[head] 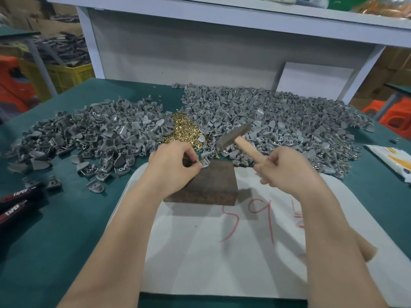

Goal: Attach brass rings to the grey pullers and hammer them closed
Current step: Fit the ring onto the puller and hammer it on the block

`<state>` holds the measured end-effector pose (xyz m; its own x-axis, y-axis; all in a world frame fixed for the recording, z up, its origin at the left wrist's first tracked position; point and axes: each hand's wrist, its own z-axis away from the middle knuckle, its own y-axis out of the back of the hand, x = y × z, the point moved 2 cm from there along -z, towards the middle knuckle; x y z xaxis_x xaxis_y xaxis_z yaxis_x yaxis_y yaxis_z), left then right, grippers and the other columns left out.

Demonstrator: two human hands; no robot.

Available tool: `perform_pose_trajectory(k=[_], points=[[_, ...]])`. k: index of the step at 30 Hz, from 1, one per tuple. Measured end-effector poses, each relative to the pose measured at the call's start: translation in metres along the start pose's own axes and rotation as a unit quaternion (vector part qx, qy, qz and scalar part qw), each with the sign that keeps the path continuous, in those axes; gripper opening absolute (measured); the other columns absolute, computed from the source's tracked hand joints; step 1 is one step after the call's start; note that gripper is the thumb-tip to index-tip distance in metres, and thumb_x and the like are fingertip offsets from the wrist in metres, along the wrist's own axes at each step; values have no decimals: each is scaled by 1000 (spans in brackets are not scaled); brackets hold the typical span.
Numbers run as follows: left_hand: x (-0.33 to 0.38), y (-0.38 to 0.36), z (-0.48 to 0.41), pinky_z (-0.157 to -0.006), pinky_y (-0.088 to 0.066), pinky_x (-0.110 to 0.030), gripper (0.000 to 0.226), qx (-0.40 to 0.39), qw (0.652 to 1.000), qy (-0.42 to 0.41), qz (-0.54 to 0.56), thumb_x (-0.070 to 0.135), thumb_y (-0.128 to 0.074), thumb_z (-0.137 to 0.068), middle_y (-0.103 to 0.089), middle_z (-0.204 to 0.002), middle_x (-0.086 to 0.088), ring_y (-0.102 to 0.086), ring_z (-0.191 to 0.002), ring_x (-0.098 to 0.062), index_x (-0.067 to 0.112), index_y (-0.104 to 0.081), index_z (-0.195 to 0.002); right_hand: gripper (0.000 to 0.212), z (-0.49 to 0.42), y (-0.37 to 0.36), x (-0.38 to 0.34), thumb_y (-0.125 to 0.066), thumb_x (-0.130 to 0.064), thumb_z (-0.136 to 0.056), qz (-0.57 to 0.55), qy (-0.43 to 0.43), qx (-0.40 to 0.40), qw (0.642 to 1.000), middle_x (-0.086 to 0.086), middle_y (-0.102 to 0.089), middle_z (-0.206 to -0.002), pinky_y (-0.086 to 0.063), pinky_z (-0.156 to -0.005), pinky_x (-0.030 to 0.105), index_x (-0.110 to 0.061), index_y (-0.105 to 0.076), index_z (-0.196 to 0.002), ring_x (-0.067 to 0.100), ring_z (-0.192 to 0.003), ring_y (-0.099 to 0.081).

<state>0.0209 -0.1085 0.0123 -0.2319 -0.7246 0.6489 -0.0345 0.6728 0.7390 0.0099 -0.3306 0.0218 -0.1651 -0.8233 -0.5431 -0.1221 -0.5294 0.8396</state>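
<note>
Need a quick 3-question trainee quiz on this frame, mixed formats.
1. True or false: the hammer in the right hand rests on the dark block.
2. The left hand pinches: A) a grey puller on the block; B) the hammer handle; C) the white mat.
3. Fill in: the brass rings pile lies between two heaps of grey ____.
Key: 1 false, the hammer is raised; 2 A; 3 pullers.

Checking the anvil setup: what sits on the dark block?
A grey puller with a brass ring, pinched by the left hand. That hand hides the left of the block.
</note>
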Motion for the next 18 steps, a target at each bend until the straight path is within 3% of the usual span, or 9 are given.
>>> perform_pose_trajectory(k=[2,6,8,13,16,18], points=[[0,0,0,-96,-43,-45,20,3,1000,1,-1,28,-68,-84,-56,-84,14,-57,-98,-19,32,-53,-71,14,4,1,-5,-65,-22,-87,-99,28,16,995,5,-69,-74,-57,-66,43,-16,-53,-86,18,-56,-66],[-1,0,0,-95,-43,-44,18,13,1000,2,-10,28,-68,-83,-61,-93,5,-57,-100,-21,30,-55,-72,36,10,6,-16,-64,-27,-87,-62,132,49,988,-2,-70,-99,-53,-78,41,-37,-59,-121,20,-78,-62],[-2,0,-1,-94,-44,-43,14,18,1000,6,-15,26,-68,-82,-62,-94,4,-58,-99,-21,29,-57,-73,34,13,7,-19,-59,-30,-90,-50,167,72,982,-8,-70,-96,-50,-75,34,-38,-59,-124,17,-85,-63],[-5,0,0,-93,-45,-44,18,31,999,33,2,26,-70,-82,-66,-87,3,-60,-97,-21,28,-57,-70,41,25,14,-28,-55,-32,-92,-69,230,150,959,-25,-62,-95,-44,-69,22,-51,-49,-128,4,-78,-58],[-5,0,0,-95,-44,-43,23,25,999,43,2,27,-70,-83,-65,-88,3,-59,-97,-21,29,-55,-65,41,28,12,-30,-56,-31,-92,2,248,59,967,-34,-62,-91,-37,-67,11,-53,-50,-126,-12,-75,-51],[-3,1,0,-95,-44,-43,25,19,999,51,2,27,-70,-83,-64,-86,4,-59,-97,-22,29,-54,-65,40,31,7,-31,-56,-32,-92,53,237,7,970,-32,-62,-85,-43,-67,13,-55,-50,-124,-12,-70,-53]])
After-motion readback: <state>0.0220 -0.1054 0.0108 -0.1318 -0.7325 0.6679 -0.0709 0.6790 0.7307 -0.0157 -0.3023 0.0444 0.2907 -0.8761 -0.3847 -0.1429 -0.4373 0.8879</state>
